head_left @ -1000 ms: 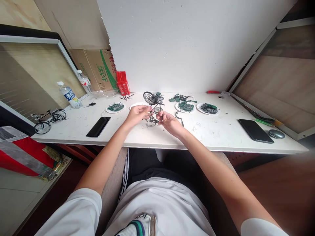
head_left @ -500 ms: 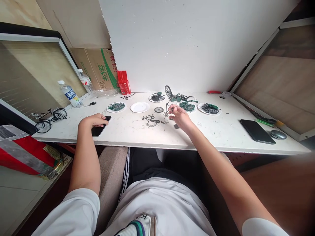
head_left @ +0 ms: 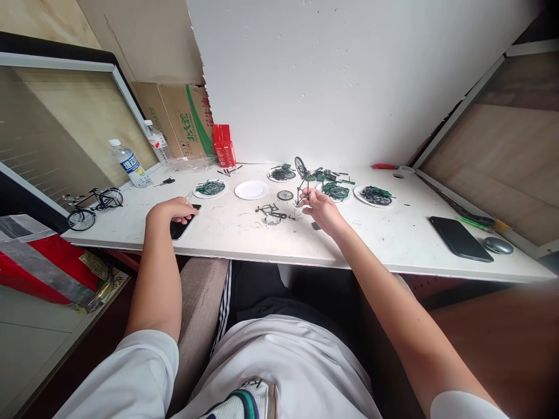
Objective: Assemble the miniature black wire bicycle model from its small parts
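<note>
My right hand (head_left: 323, 210) pinches a small dark model bicycle frame (head_left: 302, 187), held upright with a spoked wheel (head_left: 300, 167) at its top. Below my fingers, loose dark bicycle parts (head_left: 274, 213) lie on the white table, with a separate spoked wheel (head_left: 285, 195) behind them. Over on the left, my left hand (head_left: 172, 213) rests over a phone (head_left: 180, 231) and partly hides it. Its index finger reaches out over the screen while the other fingers bend; nothing is held in it.
Paper plates with dark green parts (head_left: 210, 187) stand along the back, one plate (head_left: 251, 190) bare. A finished model bicycle (head_left: 94, 206) and a bottle (head_left: 130, 164) are at left. A black phone (head_left: 460, 238) and a mouse (head_left: 498, 245) lie right; a red box (head_left: 224, 145) stands behind.
The view has shifted slightly. My left hand's fingers have moved a little over the phone. My right hand keeps its pinch on the model bicycle frame.
</note>
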Tool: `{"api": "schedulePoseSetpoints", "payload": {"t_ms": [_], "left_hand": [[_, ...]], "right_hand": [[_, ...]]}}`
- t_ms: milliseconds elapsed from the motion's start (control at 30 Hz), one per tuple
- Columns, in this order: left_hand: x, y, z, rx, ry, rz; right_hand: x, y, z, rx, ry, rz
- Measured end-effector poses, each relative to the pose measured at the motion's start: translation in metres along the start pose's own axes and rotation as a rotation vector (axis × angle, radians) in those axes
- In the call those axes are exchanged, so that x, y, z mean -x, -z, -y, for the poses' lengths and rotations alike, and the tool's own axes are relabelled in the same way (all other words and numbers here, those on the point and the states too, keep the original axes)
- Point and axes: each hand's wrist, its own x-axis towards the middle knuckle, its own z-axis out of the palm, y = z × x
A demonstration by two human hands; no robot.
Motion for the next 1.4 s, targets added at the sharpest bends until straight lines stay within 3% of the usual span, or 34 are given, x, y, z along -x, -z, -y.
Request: {"api": "schedulePoseSetpoints", "payload": {"t_ms": [200, 367, 433, 533, 633, 733, 867, 1000, 1167, 1400], "left_hand": [[0.018, 0.017, -0.020, -0.144, 0.104, -0.211], [0.024, 0.006, -0.036, -0.221, 0.167, -0.144], [0.026, -0.003, -0.045, -0.251, 0.055, -0.129], [0.029, -0.025, -0.066, -0.003, -0.276, -0.062], [0.035, -0.057, -0.093, 0.193, -0.547, 0.030], [0.040, -0.094, -0.116, 0.286, -0.693, 0.031], [0.034, -0.135, -0.127, 0.363, -0.753, 0.014], [0.019, -0.159, -0.123, 0.329, -0.793, -0.051], [0.019, -0.169, -0.125, 0.100, -0.824, -0.202], [0.027, -0.169, -0.129, 0.016, -0.821, -0.218]], "right_hand": [[0.001, -0.001, 0.001, 0.019, -0.001, -0.012], [-0.001, 0.001, -0.002, 0.015, -0.001, -0.007], [-0.001, 0.002, -0.004, 0.012, 0.000, -0.007], [-0.002, 0.004, -0.006, 0.012, -0.003, 0.003], [0.000, 0.004, -0.005, 0.016, -0.006, 0.021], [0.001, 0.004, -0.007, 0.045, 0.011, 0.026], [-0.004, 0.006, -0.022, 0.203, 0.129, -0.068], [-0.008, 0.008, -0.043, 0.523, 0.332, -0.201], [-0.003, 0.003, -0.050, 0.801, 0.432, -0.103], [0.007, -0.007, -0.044, 0.874, 0.416, 0.030]]}}
